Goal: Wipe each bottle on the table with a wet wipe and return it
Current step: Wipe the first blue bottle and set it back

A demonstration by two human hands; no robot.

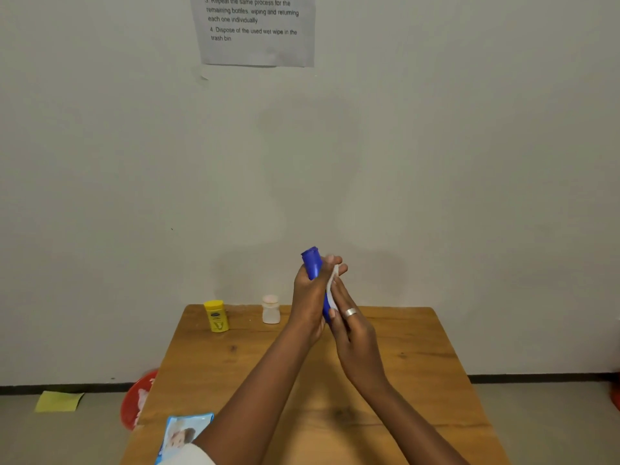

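My left hand [307,297] grips a blue bottle [312,263] and holds it up above the far part of the wooden table [419,364], cap end pointing up and away. My right hand [349,317], with a ring on one finger, presses a white wet wipe [331,290] against the bottle's right side with fairly straight fingers. Most of the bottle's body is hidden between my hands. A yellow bottle [216,315] and a small whitish bottle [271,308] stand upright near the table's far edge, to the left of my hands.
A blue pack of wet wipes [183,431] lies at the table's near left corner. A red bin [134,404] sits on the floor left of the table, with a yellow paper [58,401] further left. An instruction sheet [255,28] hangs on the wall.
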